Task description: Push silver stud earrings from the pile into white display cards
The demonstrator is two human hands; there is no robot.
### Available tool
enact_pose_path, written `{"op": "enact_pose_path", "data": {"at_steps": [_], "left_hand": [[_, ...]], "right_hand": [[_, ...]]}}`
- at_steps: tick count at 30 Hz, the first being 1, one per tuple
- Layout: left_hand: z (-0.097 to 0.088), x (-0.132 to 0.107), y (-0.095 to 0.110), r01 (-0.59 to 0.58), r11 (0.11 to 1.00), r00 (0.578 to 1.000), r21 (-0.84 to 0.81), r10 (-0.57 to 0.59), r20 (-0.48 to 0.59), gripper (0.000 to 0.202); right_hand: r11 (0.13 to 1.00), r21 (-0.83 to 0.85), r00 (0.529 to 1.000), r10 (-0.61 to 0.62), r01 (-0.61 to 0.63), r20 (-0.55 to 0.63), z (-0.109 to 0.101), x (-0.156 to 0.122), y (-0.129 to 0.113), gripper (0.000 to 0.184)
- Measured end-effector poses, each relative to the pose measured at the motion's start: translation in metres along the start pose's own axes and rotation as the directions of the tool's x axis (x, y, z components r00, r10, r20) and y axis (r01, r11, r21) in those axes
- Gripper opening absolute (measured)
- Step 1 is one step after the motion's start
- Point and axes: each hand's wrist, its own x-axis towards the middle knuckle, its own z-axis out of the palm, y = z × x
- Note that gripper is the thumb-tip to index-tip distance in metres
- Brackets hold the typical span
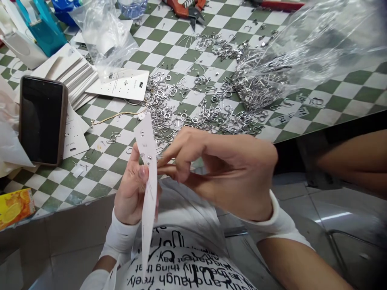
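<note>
My left hand [130,189] holds a white jewellery display card [148,181] upright and edge-on, thumb pressed on its face near small metal studs. My right hand [211,169] is pinched at the card's right side, fingertips together on something tiny that I cannot make out. Both hands hover over my lap, just in front of the table edge. A heap of small silver metal rings and clasps [193,104] lies spread on the green-and-white checked tablecloth [109,161] beyond the hands.
A clear plastic bag of metal parts [272,76] lies at the right. A dark phone [41,119] rests at the left on a stack of white cards [68,70]. Red pliers [187,9], a teal tape dispenser [42,28] and another empty bag [102,32] sit at the back.
</note>
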Motion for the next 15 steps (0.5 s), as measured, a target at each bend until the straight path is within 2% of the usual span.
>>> {"op": "enact_pose_path", "data": {"at_steps": [3, 8, 12, 15], "left_hand": [[-0.003, -0.002, 0.000, -0.012, 0.999, 0.997, -0.034, 0.014, 0.077, 0.069], [-0.002, -0.003, 0.000, -0.031, 0.998, 0.996, -0.053, 0.036, 0.086, 0.064], [0.001, -0.001, -0.001, -0.096, 0.995, 0.993, -0.022, 0.097, 0.071, 0.066], [0.000, 0.001, -0.001, -0.068, 0.997, 0.996, 0.021, 0.067, 0.060, 0.074]], "right_hand": [[0.997, 0.070, 0.997, 0.029, -0.023, -0.075, 0.004, -0.004, 0.008, 0.018], [0.995, 0.101, 0.995, 0.000, 0.011, -0.104, 0.007, -0.009, 0.015, 0.017], [0.996, 0.011, 0.993, -0.086, 0.087, -0.085, 0.005, -0.007, 0.012, 0.018], [0.984, -0.067, 0.985, -0.169, 0.166, -0.034, 0.002, -0.002, 0.006, 0.022]]}}
